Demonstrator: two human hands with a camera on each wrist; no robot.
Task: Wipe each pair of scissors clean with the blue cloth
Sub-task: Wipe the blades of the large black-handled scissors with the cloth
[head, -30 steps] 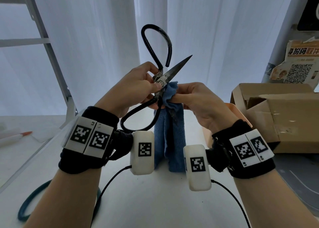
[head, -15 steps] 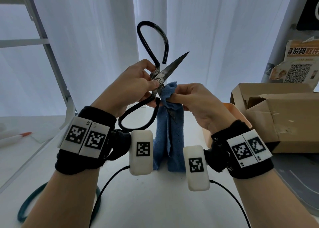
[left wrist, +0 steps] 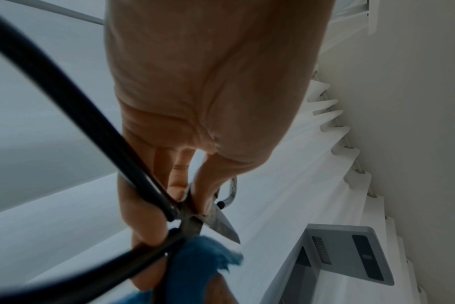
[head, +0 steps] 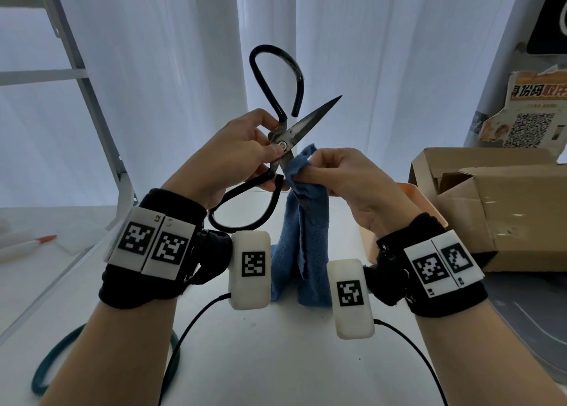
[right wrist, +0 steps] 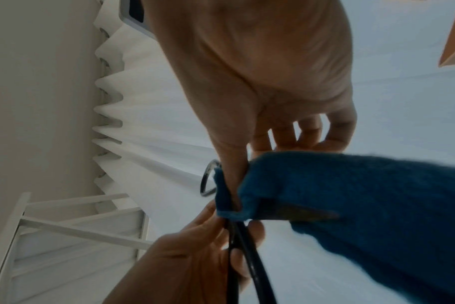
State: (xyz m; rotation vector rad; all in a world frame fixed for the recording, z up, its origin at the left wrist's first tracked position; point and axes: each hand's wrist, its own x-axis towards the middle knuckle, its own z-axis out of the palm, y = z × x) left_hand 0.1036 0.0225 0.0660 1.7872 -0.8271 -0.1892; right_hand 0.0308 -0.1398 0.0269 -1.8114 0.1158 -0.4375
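Black-handled scissors (head: 283, 143) with grey metal blades stand spread wide open in the air before me. My left hand (head: 233, 157) pinches them at the pivot, thumb on the screw. One blade points up to the right; the other runs down into the blue cloth (head: 302, 221). My right hand (head: 334, 178) pinches the cloth's top around that lower blade, and the rest of the cloth hangs to the table. In the left wrist view the scissors (left wrist: 195, 220) and the cloth (left wrist: 195, 265) meet just below the pivot. In the right wrist view the cloth (right wrist: 351, 205) fills the lower right.
An open cardboard box (head: 491, 203) sits at the right on the white table (head: 276, 359), with an orange tray (head: 411, 197) partly hidden behind my right hand. A teal ring (head: 52, 368) lies at front left, a pen (head: 27, 246) at far left. A white ladder frame (head: 92, 104) stands at left.
The scissors and my left hand have lifted slightly. My right hand and the cloth have slid down the lower blade, so more metal shows below the pivot.
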